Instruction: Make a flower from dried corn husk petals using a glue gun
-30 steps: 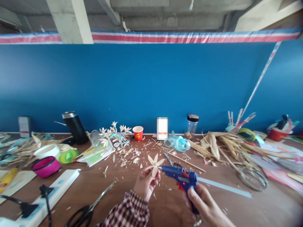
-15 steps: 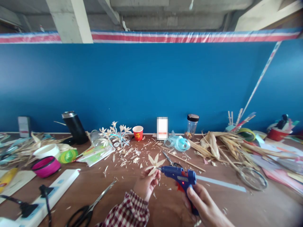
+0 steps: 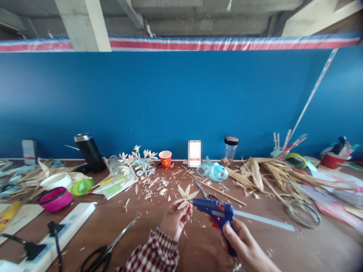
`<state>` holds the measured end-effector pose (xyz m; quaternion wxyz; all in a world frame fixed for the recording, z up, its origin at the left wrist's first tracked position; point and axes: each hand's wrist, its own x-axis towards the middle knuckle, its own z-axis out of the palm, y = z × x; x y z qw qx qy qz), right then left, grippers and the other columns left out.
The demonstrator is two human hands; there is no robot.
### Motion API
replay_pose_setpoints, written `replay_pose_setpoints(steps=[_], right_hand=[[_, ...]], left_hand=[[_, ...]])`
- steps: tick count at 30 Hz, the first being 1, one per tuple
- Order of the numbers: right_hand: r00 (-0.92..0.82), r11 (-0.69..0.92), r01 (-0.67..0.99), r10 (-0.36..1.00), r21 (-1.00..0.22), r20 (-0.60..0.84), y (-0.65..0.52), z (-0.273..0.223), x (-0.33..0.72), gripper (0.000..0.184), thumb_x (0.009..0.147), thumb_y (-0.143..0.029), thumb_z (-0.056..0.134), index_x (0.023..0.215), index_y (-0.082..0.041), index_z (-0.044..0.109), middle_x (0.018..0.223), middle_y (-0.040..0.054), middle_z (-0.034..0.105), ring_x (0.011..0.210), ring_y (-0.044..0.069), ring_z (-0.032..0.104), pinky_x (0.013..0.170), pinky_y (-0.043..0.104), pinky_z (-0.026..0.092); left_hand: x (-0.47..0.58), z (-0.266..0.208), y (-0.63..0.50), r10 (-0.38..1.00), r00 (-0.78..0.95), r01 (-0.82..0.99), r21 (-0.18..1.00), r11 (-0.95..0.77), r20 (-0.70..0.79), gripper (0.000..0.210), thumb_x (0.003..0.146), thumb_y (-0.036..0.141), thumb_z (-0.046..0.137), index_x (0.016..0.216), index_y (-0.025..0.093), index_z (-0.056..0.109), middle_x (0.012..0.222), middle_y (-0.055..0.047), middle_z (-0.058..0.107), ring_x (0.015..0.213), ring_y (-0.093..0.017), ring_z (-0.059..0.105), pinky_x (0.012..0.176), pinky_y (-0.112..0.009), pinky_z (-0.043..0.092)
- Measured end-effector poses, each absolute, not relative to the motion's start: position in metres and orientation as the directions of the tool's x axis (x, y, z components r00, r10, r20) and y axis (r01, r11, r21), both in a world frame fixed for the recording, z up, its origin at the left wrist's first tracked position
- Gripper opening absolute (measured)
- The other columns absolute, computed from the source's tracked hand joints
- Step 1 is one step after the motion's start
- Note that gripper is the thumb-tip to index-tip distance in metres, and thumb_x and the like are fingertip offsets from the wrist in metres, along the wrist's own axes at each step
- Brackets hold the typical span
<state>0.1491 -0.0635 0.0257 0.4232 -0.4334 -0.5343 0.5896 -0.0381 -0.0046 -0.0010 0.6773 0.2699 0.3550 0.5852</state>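
Note:
Just below the centre of the head view, my left hand [image 3: 176,219] is closed in a pinch on a pale flower with pointed petals [image 3: 185,193], which looks cut from dried husk. My right hand [image 3: 238,236] grips the handle of a blue glue gun [image 3: 214,209] with a red light lit on its side. The gun's nozzle points left and meets the lower part of the flower, beside my left fingertips; whether it touches the petals I cannot tell. A light blue paper strip [image 3: 266,221] lies on the table behind the gun.
Black-handled scissors [image 3: 109,247] and a white power strip [image 3: 68,230] lie to the left. Finished-looking flowers [image 3: 137,160], a red paper cup [image 3: 165,160], blue ribbon [image 3: 214,170] and a lidded jar [image 3: 230,151] stand along the back. Dried husks [image 3: 255,173] spread at right.
Almost nothing differs. The glue gun and my right hand have shifted very slightly left; the flower stays in place in my left hand.

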Motion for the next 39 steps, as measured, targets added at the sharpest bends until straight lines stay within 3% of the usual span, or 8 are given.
replay_pose_setpoints(steps=[8, 18, 21, 23, 27, 31, 35, 39], right_hand=[[-0.263, -0.082, -0.051, 0.962, -0.995, -0.066, -0.063, 0.023, 0.146, 0.047, 0.077, -0.065, 0.051, 0.080, -0.018, 0.047, 0.058, -0.0052, 0.043, 0.041, 0.004, 0.035, 0.040, 0.017, 0.030], [-0.193, -0.065, -0.024, 0.979, -0.998, -0.059, -0.071, 0.029, 0.155, 0.049, 0.074, -0.066, 0.052, 0.077, -0.017, 0.051, 0.058, -0.0041, 0.044, 0.043, 0.006, 0.036, 0.040, 0.019, 0.034], [-0.095, 0.040, 0.083, 0.995, -0.996, 0.032, -0.077, 0.025, 0.174, 0.046, 0.077, -0.062, 0.051, 0.068, -0.017, 0.052, 0.057, -0.0015, 0.047, 0.047, 0.009, 0.043, 0.045, 0.022, 0.040], [0.028, 0.134, 0.231, 0.989, -0.964, 0.144, -0.080, 0.024, 0.193, 0.038, 0.077, -0.056, 0.054, 0.076, -0.018, 0.058, 0.064, 0.0018, 0.056, 0.054, 0.014, 0.050, 0.051, 0.024, 0.044], [0.064, 0.264, 0.562, 0.931, -0.784, 0.359, -0.079, 0.030, 0.243, 0.041, 0.082, -0.043, 0.052, 0.117, -0.021, 0.049, 0.094, 0.0067, 0.066, 0.080, 0.021, 0.062, 0.070, 0.029, 0.050], [0.266, -0.085, 0.912, 0.867, -0.402, 0.422, -0.081, 0.024, 0.303, 0.040, 0.084, -0.044, 0.047, 0.115, -0.021, 0.045, 0.085, 0.0071, 0.067, 0.067, 0.023, 0.064, 0.060, 0.033, 0.047], [0.349, -0.316, 0.937, 0.833, -0.148, 0.430, -0.085, 0.009, 0.351, 0.035, 0.085, -0.046, 0.042, 0.106, -0.018, 0.048, 0.079, 0.0088, 0.067, 0.067, 0.026, 0.065, 0.054, 0.032, 0.043], [0.376, -0.368, 0.925, 0.856, -0.094, 0.354, -0.085, -0.006, 0.376, 0.033, 0.087, -0.045, 0.039, 0.102, -0.017, 0.049, 0.076, 0.0101, 0.065, 0.072, 0.028, 0.065, 0.057, 0.033, 0.042]], left_hand=[[-0.037, 0.000, -0.003, 0.977, 0.070, -0.608, 0.768, 0.201, -0.201, 0.032, 0.045, 0.031, 0.086, 0.061, 0.013, 0.064, 0.055, 0.000, 0.062, 0.051, -0.006, 0.054, 0.043, -0.014, 0.036], [-0.040, 0.002, -0.002, 0.980, 0.064, -0.642, 0.744, 0.187, -0.191, 0.027, 0.052, 0.029, 0.084, 0.067, 0.013, 0.068, 0.061, -0.002, 0.063, 0.053, -0.006, 0.055, 0.043, -0.013, 0.039], [-0.041, 0.001, -0.002, 0.975, 0.054, -0.642, 0.741, 0.200, -0.217, 0.029, 0.049, 0.027, 0.085, 0.070, 0.014, 0.069, 0.062, -0.002, 0.065, 0.055, -0.006, 0.057, 0.043, -0.012, 0.041], [-0.041, 0.001, -0.001, 0.968, 0.036, -0.638, 0.739, 0.215, -0.250, 0.031, 0.045, 0.025, 0.086, 0.069, 0.014, 0.070, 0.062, -0.002, 0.066, 0.054, -0.007, 0.059, 0.043, -0.011, 0.042], [-0.043, -0.001, 0.000, 0.957, 0.000, -0.620, 0.750, 0.229, -0.292, 0.038, 0.037, 0.024, 0.089, 0.069, 0.013, 0.070, 0.062, -0.003, 0.068, 0.054, -0.008, 0.061, 0.042, -0.011, 0.044], [-0.041, -0.001, -0.002, 0.961, -0.020, -0.596, 0.775, 0.210, -0.275, 0.040, 0.037, 0.021, 0.089, 0.071, 0.013, 0.069, 0.063, -0.004, 0.069, 0.055, -0.011, 0.063, 0.042, -0.011, 0.046], [-0.037, 0.004, -0.008, 0.968, -0.050, -0.565, 0.806, 0.175, -0.245, 0.038, 0.041, 0.024, 0.088, 0.072, 0.014, 0.069, 0.064, -0.003, 0.069, 0.055, -0.010, 0.062, 0.043, -0.011, 0.046], [-0.034, 0.007, -0.011, 0.977, -0.029, -0.562, 0.812, 0.157, -0.209, 0.036, 0.042, 0.024, 0.087, 0.072, 0.015, 0.068, 0.064, -0.003, 0.069, 0.055, -0.010, 0.062, 0.044, -0.012, 0.046]])
